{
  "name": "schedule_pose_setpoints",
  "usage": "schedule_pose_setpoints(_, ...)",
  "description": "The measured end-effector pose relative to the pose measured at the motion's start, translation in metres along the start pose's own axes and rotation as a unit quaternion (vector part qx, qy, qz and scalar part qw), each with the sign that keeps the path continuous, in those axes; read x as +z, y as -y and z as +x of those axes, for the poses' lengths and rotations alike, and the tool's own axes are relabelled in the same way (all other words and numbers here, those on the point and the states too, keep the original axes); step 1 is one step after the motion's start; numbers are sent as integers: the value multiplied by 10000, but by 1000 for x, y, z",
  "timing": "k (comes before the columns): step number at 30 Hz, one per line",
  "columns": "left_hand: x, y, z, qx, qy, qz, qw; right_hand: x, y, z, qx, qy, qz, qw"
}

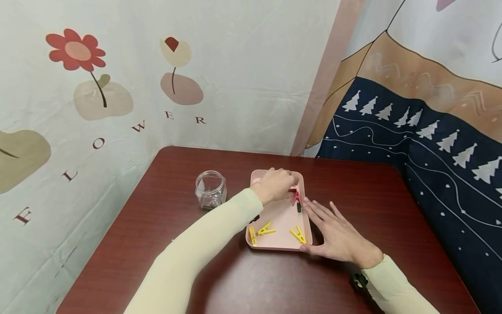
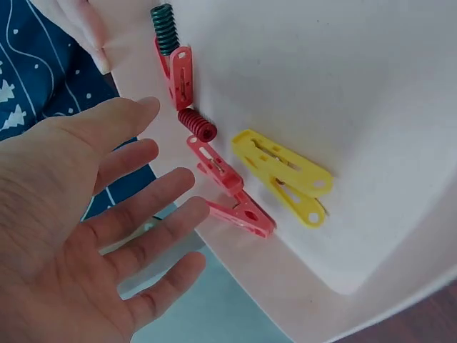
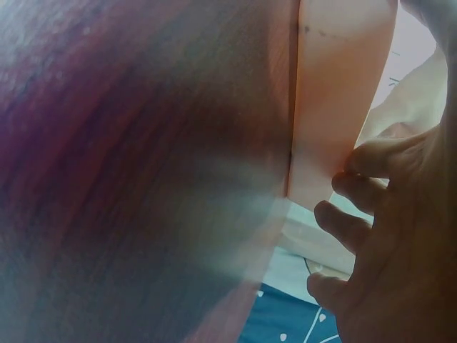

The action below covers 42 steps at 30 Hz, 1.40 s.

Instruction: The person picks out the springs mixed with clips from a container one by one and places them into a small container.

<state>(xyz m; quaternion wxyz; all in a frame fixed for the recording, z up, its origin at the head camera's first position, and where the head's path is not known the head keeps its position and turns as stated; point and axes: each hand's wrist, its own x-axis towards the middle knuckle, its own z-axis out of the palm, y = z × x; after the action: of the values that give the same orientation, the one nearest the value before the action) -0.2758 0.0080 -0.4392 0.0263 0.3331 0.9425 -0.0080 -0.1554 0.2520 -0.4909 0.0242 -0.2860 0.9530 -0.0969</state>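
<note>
My left hand (image 1: 274,184) is over the far part of a pink tray (image 1: 278,220). The left wrist view shows its fingers spread and loosely bent, with nothing between them. Beside the fingertips lie red clothespins (image 2: 183,80), a dark red spring (image 2: 198,125) and a yellow clothespin (image 2: 285,171). A dark green spring (image 2: 165,30) touches the upper red clothespin. My right hand (image 1: 339,235) rests against the tray's right side, fingers extended and thumb at the near corner. More yellow clothespins (image 1: 266,228) lie in the tray's near end.
An open glass jar (image 1: 211,187) stands left of the tray, with something dark at its bottom. A small black item (image 1: 255,218) shows at the tray's left edge, partly behind the left sleeve. The brown table (image 1: 184,165) meets printed cloth (image 1: 251,87) behind.
</note>
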Motion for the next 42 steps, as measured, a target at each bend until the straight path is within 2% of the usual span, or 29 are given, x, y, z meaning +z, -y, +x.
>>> schedule_pose_setpoints(3,1,-1,1,-7,32,-35,10000,0,0,0,11,6,-16,10000)
schedule_pose_setpoints(9,5,-3,3,33,-39,183,9998,0,0,0,-19,-18,8,10000)
schedule_pose_setpoints(15,13,-3,5,48,-20,345,9994,1,0,0,-61,-48,64,9999)
schedule_pose_setpoints(18,18,-2,7,127,-120,379,9991,1,0,0,-74,-51,94,9999)
schedule_pose_setpoints(24,20,-5,12,134,-88,248,9996,1,-1,-1,-61,-74,88,9999)
schedule_pose_setpoints(32,19,-9,16,99,93,325,9994,0,0,-1,-38,-52,92,9999)
schedule_pose_setpoints(33,25,-7,19,94,21,320,9994,0,0,-1,-30,-49,97,9999)
schedule_pose_setpoints(36,26,-6,21,103,33,426,9990,0,0,0,-15,-34,101,9999)
schedule_pose_setpoints(38,33,-2,27,112,-33,407,9991,0,-1,0,-45,-44,88,9999)
schedule_pose_setpoints(42,27,-5,27,98,140,427,9989,0,-2,1,-103,-74,56,9999)
